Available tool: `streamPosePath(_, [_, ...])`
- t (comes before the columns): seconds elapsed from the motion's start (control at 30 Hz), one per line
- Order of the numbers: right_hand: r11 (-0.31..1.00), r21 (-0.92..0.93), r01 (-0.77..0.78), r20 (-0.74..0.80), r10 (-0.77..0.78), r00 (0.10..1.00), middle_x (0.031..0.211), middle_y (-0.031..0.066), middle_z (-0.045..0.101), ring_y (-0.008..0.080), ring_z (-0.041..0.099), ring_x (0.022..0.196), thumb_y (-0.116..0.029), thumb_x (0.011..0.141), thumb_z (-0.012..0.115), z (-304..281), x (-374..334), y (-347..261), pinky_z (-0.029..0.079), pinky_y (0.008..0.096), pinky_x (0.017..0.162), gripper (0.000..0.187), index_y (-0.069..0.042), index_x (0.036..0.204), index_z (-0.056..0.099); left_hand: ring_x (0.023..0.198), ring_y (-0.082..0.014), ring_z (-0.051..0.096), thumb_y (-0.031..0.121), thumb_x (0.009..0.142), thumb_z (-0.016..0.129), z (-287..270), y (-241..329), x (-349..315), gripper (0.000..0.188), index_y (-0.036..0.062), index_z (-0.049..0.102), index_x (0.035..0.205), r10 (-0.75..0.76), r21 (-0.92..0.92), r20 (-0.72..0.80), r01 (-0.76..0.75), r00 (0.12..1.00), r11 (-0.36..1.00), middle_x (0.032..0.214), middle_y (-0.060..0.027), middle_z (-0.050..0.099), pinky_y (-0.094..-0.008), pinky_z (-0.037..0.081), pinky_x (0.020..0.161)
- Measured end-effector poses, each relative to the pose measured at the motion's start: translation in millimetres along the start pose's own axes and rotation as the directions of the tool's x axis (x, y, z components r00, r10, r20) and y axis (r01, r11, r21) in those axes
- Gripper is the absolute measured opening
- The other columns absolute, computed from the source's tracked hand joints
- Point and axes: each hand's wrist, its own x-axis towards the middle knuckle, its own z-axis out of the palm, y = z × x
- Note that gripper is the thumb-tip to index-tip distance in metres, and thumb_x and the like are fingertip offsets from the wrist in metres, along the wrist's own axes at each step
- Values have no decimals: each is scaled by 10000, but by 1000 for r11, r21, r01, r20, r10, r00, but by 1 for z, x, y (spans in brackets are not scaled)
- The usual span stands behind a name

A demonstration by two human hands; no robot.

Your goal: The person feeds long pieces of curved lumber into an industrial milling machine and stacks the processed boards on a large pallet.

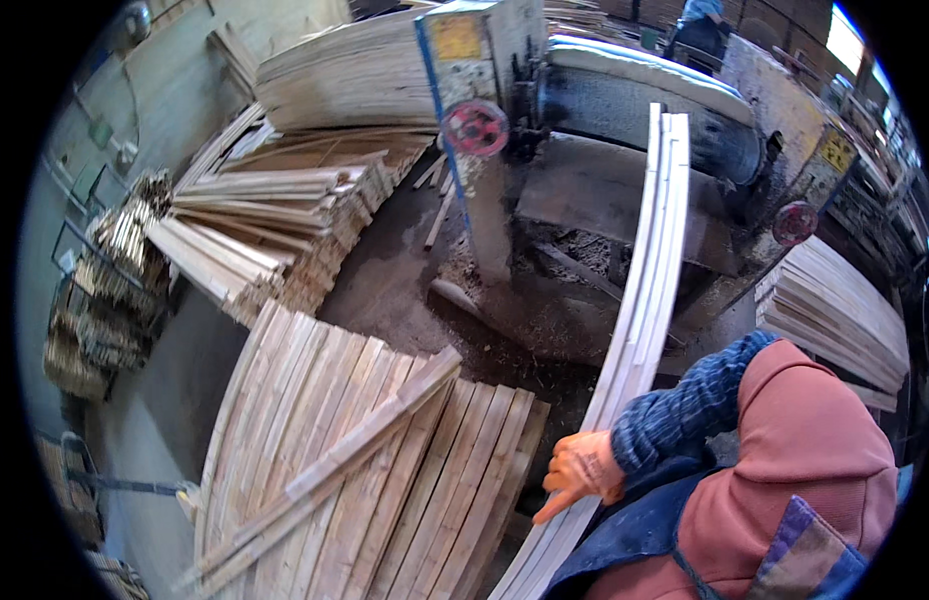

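My right hand (583, 470), in an orange glove, lies across a bundle of long, pale wooden strips (633, 330). Its fingers bend over the bundle's left edge, and the grip's underside is hidden. From the lower edge the strips run up toward a large machine (485, 200), their far ends in front of its roller (650, 110). My left hand is out of sight. Left of my right hand lies a wide stack of wooden strips (375, 500), with a few loose strips (335, 465) slanting across its top.
Red handwheels (475, 127) (795, 223) sit on the machine's two uprights. Further piles of strips stand at the left (255, 225) and right (835, 315). Tied bundles (115, 290) are stacked by the wall. Wood scraps litter the floor. A person (700, 25) is at the back.
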Motion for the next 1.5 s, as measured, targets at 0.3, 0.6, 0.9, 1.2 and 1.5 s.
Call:
streamPosePath(0.3, [978, -146, 150, -431, -199, 880, 1068, 146, 615, 351, 664, 919, -418, 741, 749, 13, 2, -5, 506, 471, 774, 1063, -285, 1675, 260, 1119, -391, 633, 460, 860, 761, -143, 92, 30, 537, 90, 661, 1237, 46, 216, -140, -14, 989, 976, 1115, -165, 688, -539, 473, 1027])
streamPosePath(0.6, [981, -153, 120, -503, -182, 845, 1169, 127, 637, 342, 669, 989, -267, 624, 821, 11, -111, 68, 513, 491, 826, 1158, -321, 1659, 305, 1091, -384, 636, 473, 881, 735, -195, 200, 57, 498, 106, 670, 1210, 89, 258, -230, -27, 969, 966, 1058, -151, 692, -542, 474, 1014])
streamPosePath(0.9, [924, -202, -324, -491, 191, 850, 1432, 73, 616, 288, 574, 1352, -207, 598, 851, 31, -235, 163, 336, 525, 1233, 1216, -318, 1676, 298, 956, -356, 651, 446, 943, 673, -112, 279, 113, 368, 136, 690, 1139, 277, 316, -588, -99, 760, 943, 902, -117, 676, -537, 504, 909])
streamPosePath(1.2, [867, -433, -248, -822, -267, 503, 1424, 71, 612, 270, 614, 1299, -297, 761, 705, 126, -131, 151, 443, 505, 1151, 977, -325, 1658, 319, 1002, -358, 660, 523, 739, 781, -119, 391, 149, 656, 94, 671, 1223, 259, 15, -434, -281, 863, 960, 1029, -154, 696, -529, 511, 950])
streamPosePath(1.5, [976, -211, 45, -494, -146, 857, 1279, 115, 668, 321, 693, 1084, -194, 511, 837, 60, -186, 190, 549, 482, 945, 1226, -228, 1639, 360, 1103, -395, 657, 522, 682, 836, -152, 450, 180, 892, -20, 589, 1346, 257, -108, -567, -380, 782, 919, 1217, -218, 684, -610, 471, 1010])
